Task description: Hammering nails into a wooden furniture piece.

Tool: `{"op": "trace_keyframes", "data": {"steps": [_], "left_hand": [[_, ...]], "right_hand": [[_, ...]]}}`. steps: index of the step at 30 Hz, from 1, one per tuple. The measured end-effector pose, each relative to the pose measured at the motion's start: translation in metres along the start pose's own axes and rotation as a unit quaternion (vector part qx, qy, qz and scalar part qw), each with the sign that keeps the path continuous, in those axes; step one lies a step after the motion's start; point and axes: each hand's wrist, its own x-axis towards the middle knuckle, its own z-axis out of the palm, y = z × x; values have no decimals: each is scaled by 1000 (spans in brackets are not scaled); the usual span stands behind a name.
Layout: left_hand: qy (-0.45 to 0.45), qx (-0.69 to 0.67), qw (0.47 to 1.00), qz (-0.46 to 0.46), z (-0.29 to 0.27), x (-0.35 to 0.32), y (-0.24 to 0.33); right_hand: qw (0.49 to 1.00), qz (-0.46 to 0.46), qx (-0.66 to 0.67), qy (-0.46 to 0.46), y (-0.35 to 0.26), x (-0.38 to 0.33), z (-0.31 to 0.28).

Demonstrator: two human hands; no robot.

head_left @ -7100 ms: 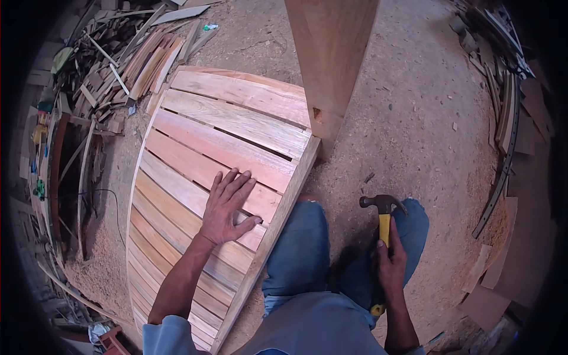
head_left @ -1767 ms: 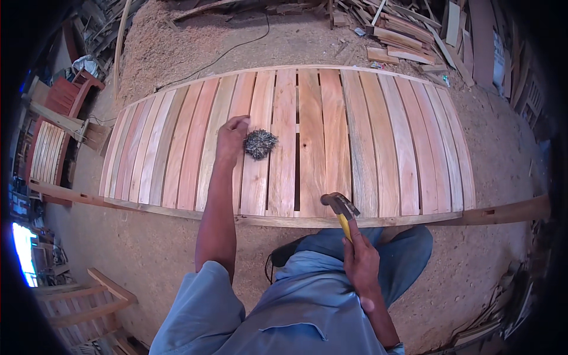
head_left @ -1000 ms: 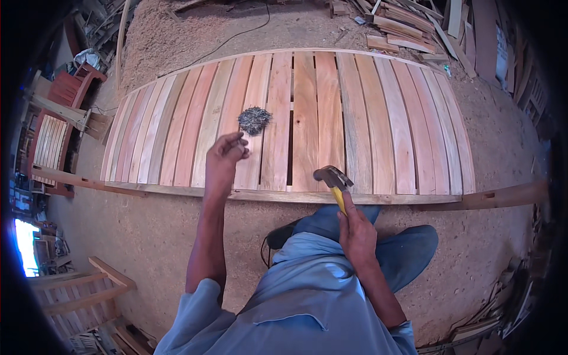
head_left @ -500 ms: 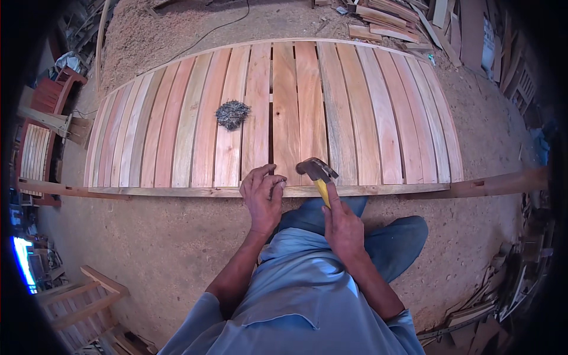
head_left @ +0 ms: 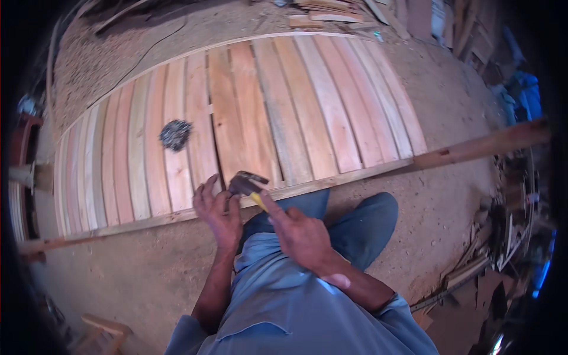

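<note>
My right hand [head_left: 302,239] is closed round the yellow handle of a claw hammer [head_left: 258,200], index finger stretched along it. The dark hammer head sits over the near edge of a slatted wooden panel [head_left: 242,127], close to the fingertips of my left hand [head_left: 219,216]. That hand rests at the near rail, with thumb and a finger pinched together; what lies between them is too small and covered to name. On the slats, farther off and to the left, lies a heap of grey nails [head_left: 176,135].
A wooden beam [head_left: 485,145] runs under the panel and sticks out at right. Stacked boards [head_left: 328,12] lie beyond the far edge. Scrap wood [head_left: 473,260] piles up at the right. A dark cable [head_left: 151,50] crosses the floor at far left.
The view has turned, so the panel now looks tilted and shifted left. The hammer head has come nearer to my left fingertips, over the near rail.
</note>
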Motion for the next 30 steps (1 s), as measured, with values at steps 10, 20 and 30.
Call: {"op": "trace_keyframes", "data": {"steps": [10, 20, 30], "left_hand": [[19, 23, 999, 41, -5, 0, -14], [13, 10, 1000, 14, -9, 2, 5], [-23, 0, 999, 39, -27, 23, -3]], "right_hand": [[998, -12, 56, -34, 9, -1, 9], [975, 75, 198, 62, 34, -11, 4], [998, 40, 50, -16, 16, 0, 8]]}}
